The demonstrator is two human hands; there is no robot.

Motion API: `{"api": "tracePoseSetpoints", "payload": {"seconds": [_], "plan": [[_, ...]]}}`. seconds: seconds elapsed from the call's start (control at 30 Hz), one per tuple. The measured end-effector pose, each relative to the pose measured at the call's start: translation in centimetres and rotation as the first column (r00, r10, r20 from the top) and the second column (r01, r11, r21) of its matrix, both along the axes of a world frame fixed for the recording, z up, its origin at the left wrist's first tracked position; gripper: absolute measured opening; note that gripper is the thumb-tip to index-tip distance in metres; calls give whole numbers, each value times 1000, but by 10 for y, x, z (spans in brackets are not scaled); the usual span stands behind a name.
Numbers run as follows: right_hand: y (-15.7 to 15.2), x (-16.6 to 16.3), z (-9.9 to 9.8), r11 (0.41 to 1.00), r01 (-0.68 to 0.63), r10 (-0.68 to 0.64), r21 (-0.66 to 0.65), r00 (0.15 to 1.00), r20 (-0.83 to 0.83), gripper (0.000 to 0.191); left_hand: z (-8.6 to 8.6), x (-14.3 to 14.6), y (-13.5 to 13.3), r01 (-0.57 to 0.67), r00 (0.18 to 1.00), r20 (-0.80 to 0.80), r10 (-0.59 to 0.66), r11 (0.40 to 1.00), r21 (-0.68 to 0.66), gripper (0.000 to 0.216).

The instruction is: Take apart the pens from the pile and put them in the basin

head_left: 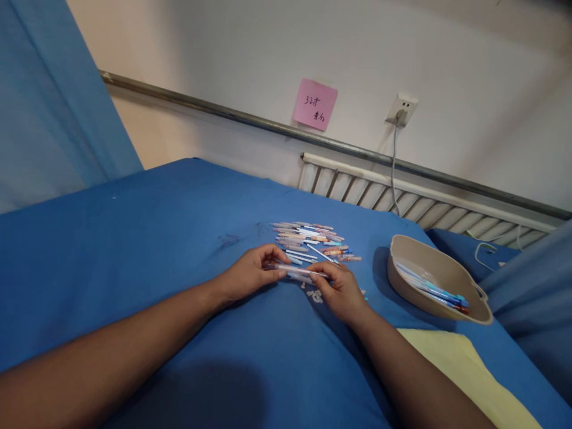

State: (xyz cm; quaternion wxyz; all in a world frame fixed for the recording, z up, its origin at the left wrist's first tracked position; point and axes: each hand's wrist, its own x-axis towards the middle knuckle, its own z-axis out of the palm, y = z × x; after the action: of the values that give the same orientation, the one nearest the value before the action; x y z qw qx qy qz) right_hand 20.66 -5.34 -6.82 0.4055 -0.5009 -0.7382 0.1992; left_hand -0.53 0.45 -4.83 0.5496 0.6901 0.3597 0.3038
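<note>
Between my two hands lies one pale, slim pen, held level just above the blue cloth. My left hand pinches its left end between thumb and fingers. At the other end, my right hand grips it with thumb and forefinger. Right behind the hands, a spread of pens in white, orange and light blue rests on the cloth, roughly side by side. Some small whitish bits lie near my right hand; what they are I cannot make out.
To the right, a beige basin holds several blue-ended pens. A yellow cloth lies beneath my right forearm. Beyond the blue-covered surface are a radiator, a metal rail and a plugged socket. Blue curtains hang at both sides.
</note>
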Motion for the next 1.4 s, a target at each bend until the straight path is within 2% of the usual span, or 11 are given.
{"api": "tracePoseSetpoints", "payload": {"seconds": [0.17, 0.33, 0.5, 0.63, 0.7, 0.77, 0.9, 1.07, 1.17, 1.27, 1.4], "plan": [[0, 0, 0, 1000, -16, 16, 19, 1000, 10, 17, -2, 1, -1, 31, 999, -37, -38, 987, -158, 30], [0, 2, 1, 997, 27, -31, 67, 997, 67, 16, 0, 1, -1, 21, 998, 61, -17, 997, -71, 33], [0, 2, 1, 996, 38, -45, 75, 994, 99, 15, -1, 2, -1, 38, 999, -19, -42, 983, -179, 32], [-1, 3, 2, 996, 39, -53, 80, 983, 177, 15, -1, 1, -1, 59, 998, 18, -58, 995, -82, 24], [-1, 3, 2, 995, 46, -66, 87, 969, 239, 14, -1, 1, -1, 58, 996, 69, -55, 998, -38, 30], [-1, 3, 3, 994, 54, -78, 96, 959, 273, 14, -1, 1, -1, 49, 996, 81, -44, 997, -54, 40], [-1, 3, 4, 992, 54, -83, 110, 954, 287, 14, -2, 2, -1, 46, 998, -34, -51, 989, -139, 35], [-1, 3, 4, 995, 40, -65, 94, 957, 282, 14, 0, 1, -1, 49, 999, 21, -48, 999, -24, 26], [-1, 3, 3, 996, 39, -61, 85, 961, 270, 14, 0, 0, -1, 65, 996, 61, -61, 996, -64, 40], [-1, 3, 3, 996, 31, -54, 86, 959, 280, 15, -1, 1, -1, 77, 997, -16, -79, 990, -116, 30], [-2, 3, 3, 996, 27, -50, 89, 960, 274, 14, 0, 1, -1, 72, 997, -26, -73, 997, -35, 22]]}}
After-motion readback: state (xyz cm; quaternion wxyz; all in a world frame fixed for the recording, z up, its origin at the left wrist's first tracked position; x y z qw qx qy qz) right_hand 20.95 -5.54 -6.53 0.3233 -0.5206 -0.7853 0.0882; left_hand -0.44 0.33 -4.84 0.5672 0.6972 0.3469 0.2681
